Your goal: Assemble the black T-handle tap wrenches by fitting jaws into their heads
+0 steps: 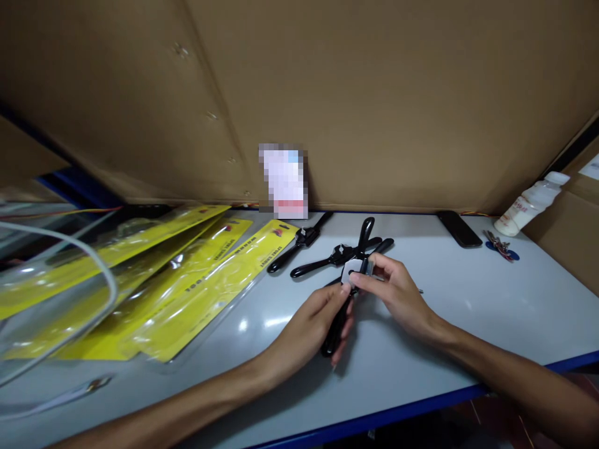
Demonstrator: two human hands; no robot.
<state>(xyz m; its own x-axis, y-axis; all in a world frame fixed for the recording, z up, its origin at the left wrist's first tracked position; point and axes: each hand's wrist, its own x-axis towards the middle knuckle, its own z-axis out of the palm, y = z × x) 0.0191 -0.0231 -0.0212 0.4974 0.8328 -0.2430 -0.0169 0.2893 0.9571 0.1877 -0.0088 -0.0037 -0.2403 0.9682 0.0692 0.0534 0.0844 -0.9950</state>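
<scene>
At the far left, a white cable [112,284] loops over yellow-backed spokeshave packages [219,274] with clear plastic fronts, fanned across the left of the frame; a pale strap [56,399] with a metal end lies at lower left. Near the center, a pale rectangle [285,184], too blurred for me to identify, stands against the cardboard wall [397,93]. Below and right of it, two black spokeshaves [306,236] rest on the gray table [468,305], with another black handle [385,245] just beside them. In the middle of the frame, a person's left hand [322,305] closes around the lower handle of a raised black spokeshave [333,337], thumb against its pale metal plate [347,270]. The right hand [397,284] meets it from the right, thumb on the plate and fingers bent narrowly around the tool's middle. Farther right, near the wall, lie a black smartphone [459,229] and a bunch of keys [500,246] with a blue tag. At the right edge is a white-capped bottle [528,206] with pale contents.
</scene>
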